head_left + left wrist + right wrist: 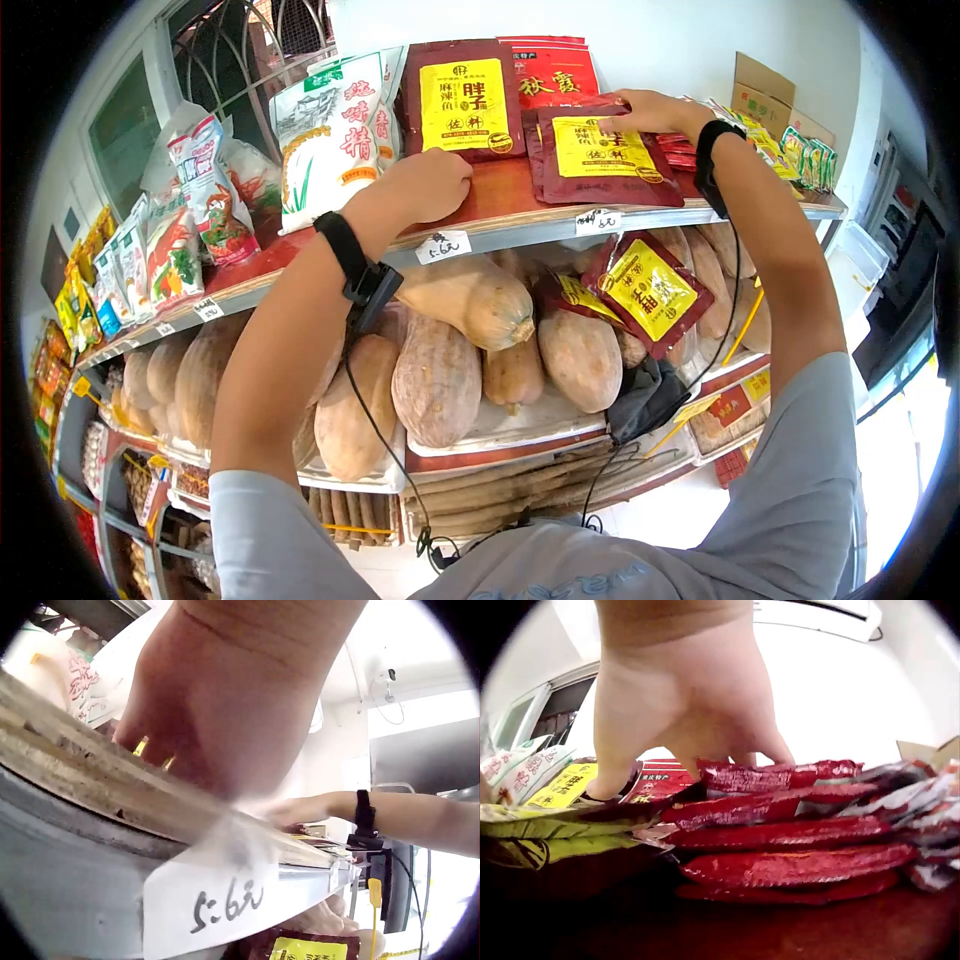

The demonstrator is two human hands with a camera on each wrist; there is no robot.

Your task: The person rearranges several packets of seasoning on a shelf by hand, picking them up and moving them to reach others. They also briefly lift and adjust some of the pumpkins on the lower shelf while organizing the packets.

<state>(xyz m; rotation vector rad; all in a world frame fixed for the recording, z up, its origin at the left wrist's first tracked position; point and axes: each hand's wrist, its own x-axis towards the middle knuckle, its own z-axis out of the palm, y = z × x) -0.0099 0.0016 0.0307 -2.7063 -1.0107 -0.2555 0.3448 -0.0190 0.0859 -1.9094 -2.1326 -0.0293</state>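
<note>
In the head view my left hand (428, 188) rests on the red shelf at its front edge, fingers bent down beside an upright maroon packet (463, 100) with a yellow label. Yellow shows between its fingers in the left wrist view. My right hand (655, 112) reaches over a stack of maroon packets (610, 185) lying flat. From the right wrist, that hand (686, 697) is spread, its thumb down by the yellow-labelled packets and its fingers over a pile of red packets (795, 866). Its fingertips are hidden behind the pile.
White seasoning bags (325, 150) stand left of the packets, a red packet (550, 70) behind them. Below are squashes (437, 380), with a fallen maroon packet (650, 290) on them. Price tags (443, 246) line the shelf edge. A cardboard box (762, 92) is at the right.
</note>
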